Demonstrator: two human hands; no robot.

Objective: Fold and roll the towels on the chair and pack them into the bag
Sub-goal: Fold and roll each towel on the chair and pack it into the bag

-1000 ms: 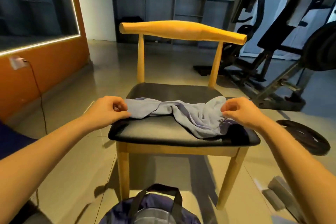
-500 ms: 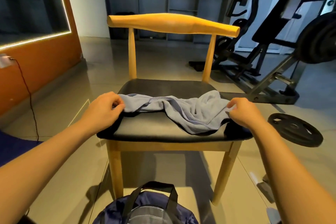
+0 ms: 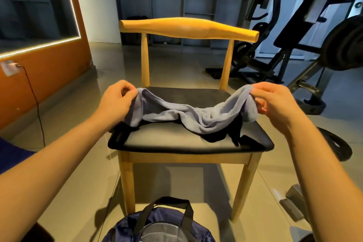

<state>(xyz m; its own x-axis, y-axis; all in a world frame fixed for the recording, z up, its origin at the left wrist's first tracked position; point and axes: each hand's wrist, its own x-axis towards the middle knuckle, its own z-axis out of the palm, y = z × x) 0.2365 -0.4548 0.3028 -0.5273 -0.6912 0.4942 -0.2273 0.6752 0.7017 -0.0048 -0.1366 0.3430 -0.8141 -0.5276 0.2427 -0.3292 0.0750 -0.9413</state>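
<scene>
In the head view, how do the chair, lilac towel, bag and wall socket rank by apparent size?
1. chair
2. lilac towel and bag, about alike: the bag is nearer and cut off, so unranked
3. wall socket

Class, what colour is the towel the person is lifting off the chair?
Pale lavender-blue, plain with no pattern; the towel shows best in the head view.

Head-worn view, angled down — chair (image 3: 167, 141) near

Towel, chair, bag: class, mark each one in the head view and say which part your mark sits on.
Towel (image 3: 188, 112): head view, sagging middle of the grey-blue cloth.
Chair (image 3: 188, 27): head view, middle of the wooden top rail.
Bag (image 3: 125, 230): head view, navy fabric left of the handles.
</scene>
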